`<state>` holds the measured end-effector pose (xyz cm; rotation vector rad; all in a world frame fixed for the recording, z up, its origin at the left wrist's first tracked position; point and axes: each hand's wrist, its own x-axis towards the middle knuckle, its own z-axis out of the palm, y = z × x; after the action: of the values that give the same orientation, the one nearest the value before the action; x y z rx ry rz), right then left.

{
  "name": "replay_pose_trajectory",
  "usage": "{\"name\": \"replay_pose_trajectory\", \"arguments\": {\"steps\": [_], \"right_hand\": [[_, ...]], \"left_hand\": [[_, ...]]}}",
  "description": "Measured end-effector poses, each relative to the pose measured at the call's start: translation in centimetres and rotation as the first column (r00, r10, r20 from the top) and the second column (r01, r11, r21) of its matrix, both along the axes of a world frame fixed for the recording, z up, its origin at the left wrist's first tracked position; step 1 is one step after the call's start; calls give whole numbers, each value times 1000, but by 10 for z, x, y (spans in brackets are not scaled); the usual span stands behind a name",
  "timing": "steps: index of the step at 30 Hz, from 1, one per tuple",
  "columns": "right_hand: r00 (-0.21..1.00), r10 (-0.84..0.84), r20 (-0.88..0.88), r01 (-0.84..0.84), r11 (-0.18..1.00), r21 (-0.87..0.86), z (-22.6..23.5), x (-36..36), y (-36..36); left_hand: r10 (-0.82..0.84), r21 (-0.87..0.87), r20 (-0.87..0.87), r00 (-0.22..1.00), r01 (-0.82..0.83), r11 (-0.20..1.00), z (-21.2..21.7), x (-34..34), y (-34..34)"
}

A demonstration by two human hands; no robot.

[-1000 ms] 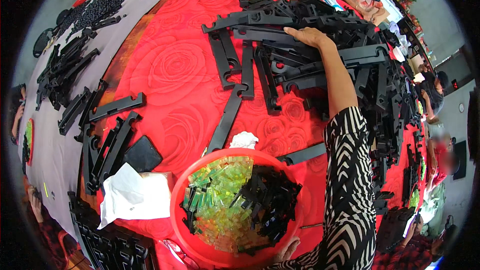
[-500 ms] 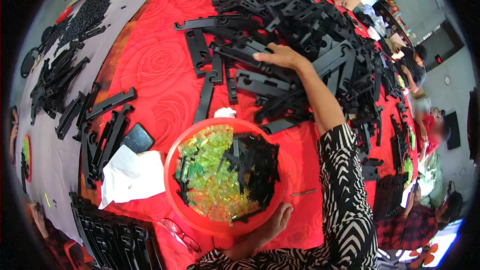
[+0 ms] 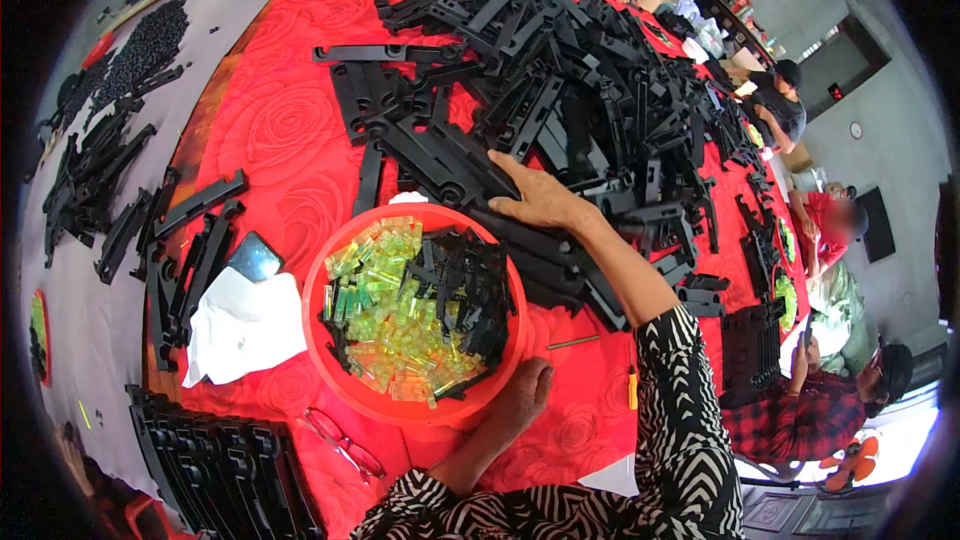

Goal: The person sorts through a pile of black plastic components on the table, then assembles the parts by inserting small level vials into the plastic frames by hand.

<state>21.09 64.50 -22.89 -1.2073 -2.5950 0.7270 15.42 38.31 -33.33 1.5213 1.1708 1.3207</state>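
My right hand (image 3: pixel 540 196) reaches over the heap of long black plastic parts (image 3: pixel 450 165). Thumb and forefinger are spread apart on top of the parts, and its other fingers are partly out of sight. By the lower right rim of a red basin (image 3: pixel 316 360) rests my left hand (image 3: pixel 527 395), fingers curled in; whether anything is in them is hidden. Inside the basin, clear yellow-green plastic pieces (image 3: pixel 385 305) fill the left and middle, and small black plastic pieces (image 3: pixel 470 290) lie on the right.
White paper (image 3: pixel 240 330), a phone (image 3: pixel 255 257) and eyeglasses (image 3: pixel 343 444) lie left of the basin. Stacked black parts (image 3: pixel 225 465) stand at the lower left. A thin metal rod (image 3: pixel 573 342) and a yellow-handled tool (image 3: pixel 632 387) lie to the right. Other people sit around the table.
My right hand has come nearer and left, and several long black parts have slid toward the basin with it. The view has shifted. My left hand stays by the basin rim.
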Motion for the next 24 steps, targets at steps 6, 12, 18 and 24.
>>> {"name": "replay_pose_trajectory", "arguments": {"steps": [6, 12, 18, 24], "right_hand": [[994, -17, 107, 47, 958, -283, 31, 14, -33], [991, 58, 121, -87, 965, 247, 59, 32, 39], [914, -381, 140, 217, 749, 626, 54, 38, 164], [763, -583, 277, 272, 680, 681, 6, 11, 258]], "left_hand": [[-43, -34, -186, 982, 37, 999, 5, 3, -1], [-43, -74, -43, 998, 40, 996, 7, -3, -3], [-141, -196, 42, 989, 147, 970, 9, -1, -4], [8, -312, 178, 984, 49, 949, 6, -1, -26]]}}
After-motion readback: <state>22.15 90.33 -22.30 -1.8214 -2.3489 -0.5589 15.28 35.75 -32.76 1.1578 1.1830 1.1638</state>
